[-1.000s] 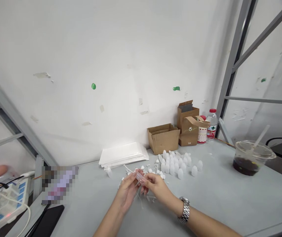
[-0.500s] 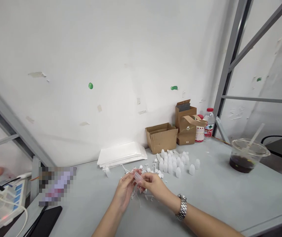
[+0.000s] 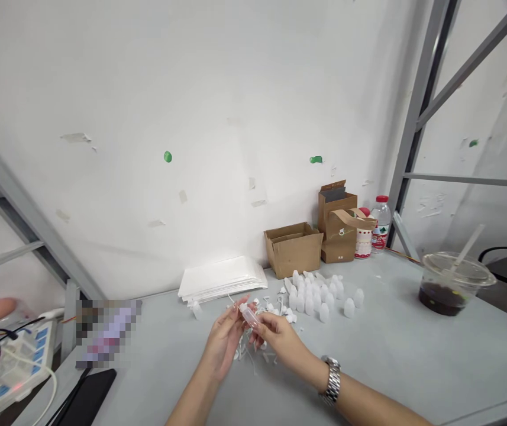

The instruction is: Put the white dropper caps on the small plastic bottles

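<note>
A small translucent plastic bottle (image 3: pixel 250 317) is held at a tilt between my two hands, its narrow white top up and to the left. Fingers of my left hand (image 3: pixel 226 331) close around the neck end, and a thin white strip (image 3: pixel 231 299) pokes up beside them. My right hand (image 3: pixel 275 332) pinches the lower body of the bottle. Beneath and behind the fingers lie loose white plastic caps and strips (image 3: pixel 275 309), partly hidden by the hands. Several similar frosted white pieces (image 3: pixel 309 302) stand grouped to the right of them.
A stack of white sheets (image 3: pixel 222 278) lies at the wall, with one white piece (image 3: pixel 196 310) before it. An open cardboard box (image 3: pixel 295 254), paper bag (image 3: pixel 337 236) and water bottle (image 3: pixel 381 225) stand behind. A drink cup (image 3: pixel 446 290) is right; a power strip (image 3: pixel 25 361) is left.
The bottle now shows more of its length and its white top, as my right hand grips lower. The whole view has shifted slightly.
</note>
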Demonstrator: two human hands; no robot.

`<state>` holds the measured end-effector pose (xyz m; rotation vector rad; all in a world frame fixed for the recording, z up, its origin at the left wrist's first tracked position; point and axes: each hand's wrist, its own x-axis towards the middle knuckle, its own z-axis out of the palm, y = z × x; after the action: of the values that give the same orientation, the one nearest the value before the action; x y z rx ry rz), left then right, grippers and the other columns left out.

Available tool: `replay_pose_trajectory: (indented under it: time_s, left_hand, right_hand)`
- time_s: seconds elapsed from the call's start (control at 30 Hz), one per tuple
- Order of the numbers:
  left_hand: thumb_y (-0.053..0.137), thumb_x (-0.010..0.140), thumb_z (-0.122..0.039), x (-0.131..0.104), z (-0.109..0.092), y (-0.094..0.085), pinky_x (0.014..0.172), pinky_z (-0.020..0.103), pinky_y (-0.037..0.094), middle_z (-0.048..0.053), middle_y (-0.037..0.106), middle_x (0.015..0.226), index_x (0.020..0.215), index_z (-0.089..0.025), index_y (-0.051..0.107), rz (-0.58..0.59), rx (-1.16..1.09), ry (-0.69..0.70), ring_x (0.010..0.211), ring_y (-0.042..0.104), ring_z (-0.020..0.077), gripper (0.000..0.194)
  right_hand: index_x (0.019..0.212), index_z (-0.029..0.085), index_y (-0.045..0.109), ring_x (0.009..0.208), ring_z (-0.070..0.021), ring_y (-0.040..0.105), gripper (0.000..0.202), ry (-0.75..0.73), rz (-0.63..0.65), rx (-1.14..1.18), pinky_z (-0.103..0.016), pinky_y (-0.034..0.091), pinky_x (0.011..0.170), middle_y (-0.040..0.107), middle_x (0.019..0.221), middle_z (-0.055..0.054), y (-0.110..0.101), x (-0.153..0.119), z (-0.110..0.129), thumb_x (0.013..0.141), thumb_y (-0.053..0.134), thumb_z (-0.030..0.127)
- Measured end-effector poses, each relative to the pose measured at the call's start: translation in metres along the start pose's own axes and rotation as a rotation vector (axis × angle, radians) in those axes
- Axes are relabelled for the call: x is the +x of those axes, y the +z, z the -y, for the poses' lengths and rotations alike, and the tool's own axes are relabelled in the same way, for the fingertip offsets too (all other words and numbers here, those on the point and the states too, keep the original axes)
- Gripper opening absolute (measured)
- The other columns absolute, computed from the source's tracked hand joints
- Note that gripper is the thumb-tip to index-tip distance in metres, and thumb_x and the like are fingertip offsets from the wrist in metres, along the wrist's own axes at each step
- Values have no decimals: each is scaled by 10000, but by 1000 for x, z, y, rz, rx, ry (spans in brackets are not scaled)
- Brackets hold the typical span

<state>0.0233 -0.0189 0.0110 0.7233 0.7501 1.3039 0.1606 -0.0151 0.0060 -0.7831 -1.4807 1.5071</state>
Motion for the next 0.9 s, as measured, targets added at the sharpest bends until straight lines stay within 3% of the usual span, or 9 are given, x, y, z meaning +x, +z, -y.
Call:
replay_pose_trajectory:
  time_s: [0.2,0.37,0.53,0.7,0.9]
  left_hand:
    - [720,612,-306,-2,0,6,682,248,448,68,674,807,792,-143,679,-35,6,-6,756,592,165,246]
    - [680,653,-346,-5,-4,9,699,238,430,81,678,831,802,-129,684,-26,124,42,779,585,164,264]
    - [697,637,-309,-5,-6,9,712,267,434,100,682,887,828,-124,687,-34,132,22,783,593,180,266]
    - [716,614,-263,-5,-5,8,818,289,421,108,678,951,858,-127,681,-44,101,-4,922,586,211,281]
    - [760,542,-212,-7,-3,10,880,331,400,97,686,954,890,-148,672,-63,148,27,972,582,235,364]
  right_hand:
    - [653,145,541,485,-106,519,453,79,84,153,-250,394,533,584,567,0,-1,2,0,637,587,595]
    - [662,141,550,481,-98,514,439,106,117,257,-235,373,524,590,561,-3,-2,2,-3,647,592,578]
    - [678,150,557,510,-115,497,413,29,-13,-12,-247,376,533,556,560,5,-1,1,-2,686,562,563]
    - [736,153,573,619,-140,503,263,-104,-157,-321,-255,378,594,580,658,-13,-2,-3,-1,764,538,412]
    - [766,152,587,637,-133,488,201,-116,-152,-336,-240,372,605,580,674,-5,-2,-5,0,781,529,343]
